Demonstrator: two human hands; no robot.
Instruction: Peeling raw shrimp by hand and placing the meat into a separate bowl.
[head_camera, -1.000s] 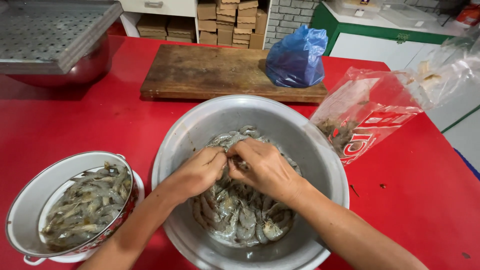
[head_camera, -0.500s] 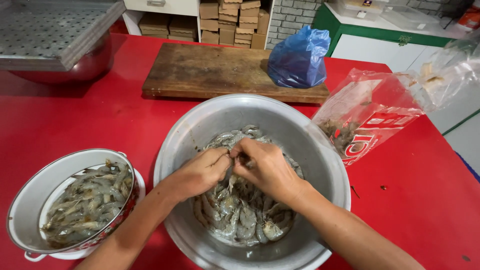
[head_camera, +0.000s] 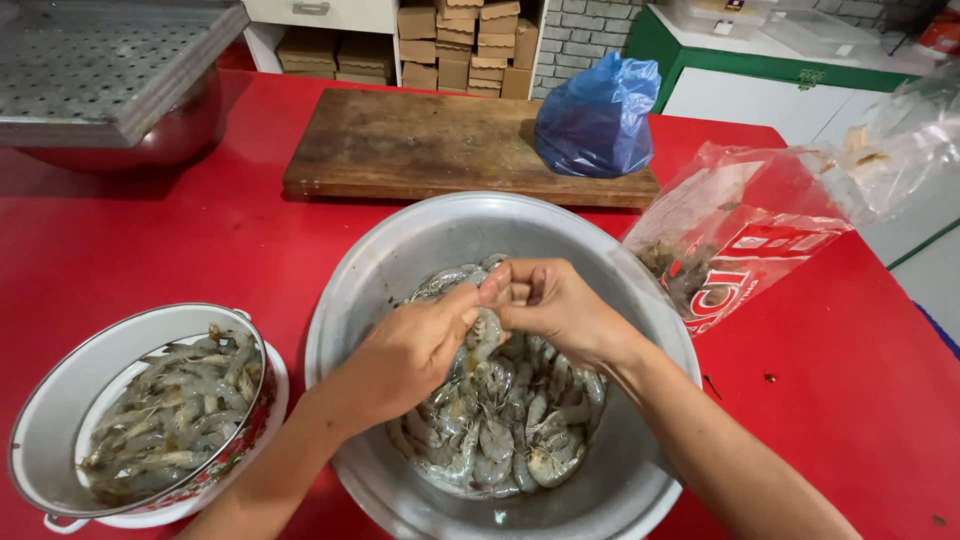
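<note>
A big metal bowl (head_camera: 400, 250) stands on the red table and holds several raw grey shrimp (head_camera: 510, 430). Over the bowl's middle, my left hand (head_camera: 415, 345) and my right hand (head_camera: 555, 305) meet. Both pinch the same single shrimp (head_camera: 487, 325), which hangs between their fingertips just above the pile. My forearms come in from the bottom edge and cover part of the bowl's near rim.
A white enamel pot (head_camera: 60, 420) with more shrimp sits at the left. A wooden cutting board (head_camera: 400, 145) with a blue plastic bag (head_camera: 595, 115) lies behind the bowl. A clear and red plastic bag (head_camera: 745, 235) lies at the right. A perforated metal tray (head_camera: 90, 70) rests on a steel bowl, far left.
Both hands have lifted slightly from the pile and drawn together, now pinching one shrimp between the fingertips. The view has shifted a little.
</note>
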